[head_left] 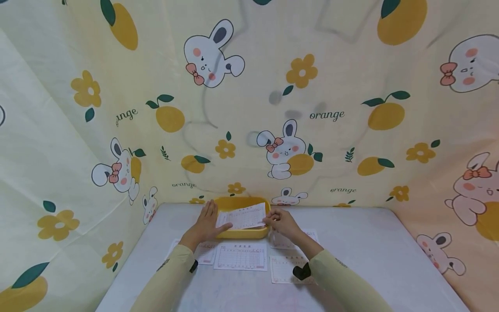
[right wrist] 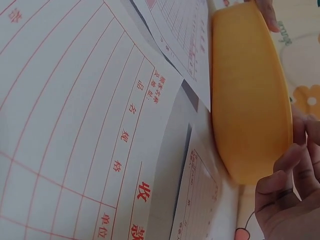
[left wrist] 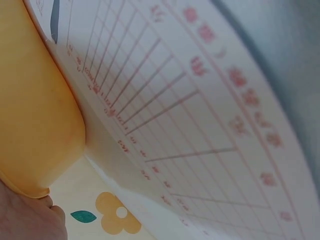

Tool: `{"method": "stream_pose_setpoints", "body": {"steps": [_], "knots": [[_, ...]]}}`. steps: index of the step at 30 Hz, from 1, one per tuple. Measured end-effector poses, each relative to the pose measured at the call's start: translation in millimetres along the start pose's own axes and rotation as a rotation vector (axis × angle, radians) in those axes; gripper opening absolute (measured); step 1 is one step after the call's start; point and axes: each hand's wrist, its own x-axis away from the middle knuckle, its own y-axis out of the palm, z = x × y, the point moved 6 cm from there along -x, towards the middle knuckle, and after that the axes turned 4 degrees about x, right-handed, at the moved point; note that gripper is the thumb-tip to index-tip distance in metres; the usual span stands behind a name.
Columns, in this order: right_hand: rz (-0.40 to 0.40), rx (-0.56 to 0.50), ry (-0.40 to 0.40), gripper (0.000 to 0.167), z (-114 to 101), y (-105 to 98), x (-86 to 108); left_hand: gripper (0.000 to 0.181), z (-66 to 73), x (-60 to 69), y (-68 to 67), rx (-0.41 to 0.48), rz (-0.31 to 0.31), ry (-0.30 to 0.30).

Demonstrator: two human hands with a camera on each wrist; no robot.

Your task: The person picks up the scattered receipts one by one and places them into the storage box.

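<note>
A printed paper form (head_left: 243,217) with a ruled grid lies tilted over the yellow plastic basket (head_left: 242,235) in the head view. My left hand (head_left: 206,223) rests against the basket's left side, fingers straight, its thumb touching the form's left edge. At the form's right edge, my right hand (head_left: 282,222) pinches the paper between thumb and fingers. The right wrist view shows the bent fingers of my right hand (right wrist: 287,200) beside the basket rim; the pinched edge is hidden there. The basket's contents under the form are mostly hidden.
Similar forms lie flat on the white table (head_left: 234,294): one form (head_left: 240,256) before the basket, another form (head_left: 205,253) partly under my left arm, and two at right, including a front form (head_left: 282,268). A patterned curtain (head_left: 249,99) stands behind.
</note>
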Motion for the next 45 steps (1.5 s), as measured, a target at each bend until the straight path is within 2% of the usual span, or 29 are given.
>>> {"method": "stream_pose_setpoints", "body": {"steps": [11, 15, 20, 22, 30, 38, 45], "knots": [[-0.025, -0.023, -0.007, 0.018, -3, -3, 2.0, 0.117, 7.6, 5.6, -7.1, -0.027, 0.014, 0.013], [-0.041, -0.042, -0.029, 0.018, -3, -2, 2.8, 0.119, 7.6, 5.4, -6.6, -0.036, 0.016, 0.012], [-0.043, -0.051, -0.018, 0.012, -1, -4, 3.4, 0.124, 5.9, 4.3, -6.2, -0.029, 0.005, 0.014], [-0.029, -0.042, -0.013, 0.011, 0, -7, 3.8, 0.125, 4.9, 3.6, -5.1, -0.013, 0.008, 0.024], [0.015, -0.015, -0.038, 0.024, 4, -24, 11.1, 0.131, 2.8, 2.8, -1.6, 0.049, 0.038, 0.080], [0.029, 0.043, 0.000, 0.017, 22, -44, 18.0, 0.125, 4.2, 3.0, -2.8, 0.046, 0.030, 0.057], [0.037, 0.135, 0.028, 0.016, 37, -61, 27.0, 0.118, 5.6, 4.6, -4.2, 0.001, 0.015, 0.034]]}}
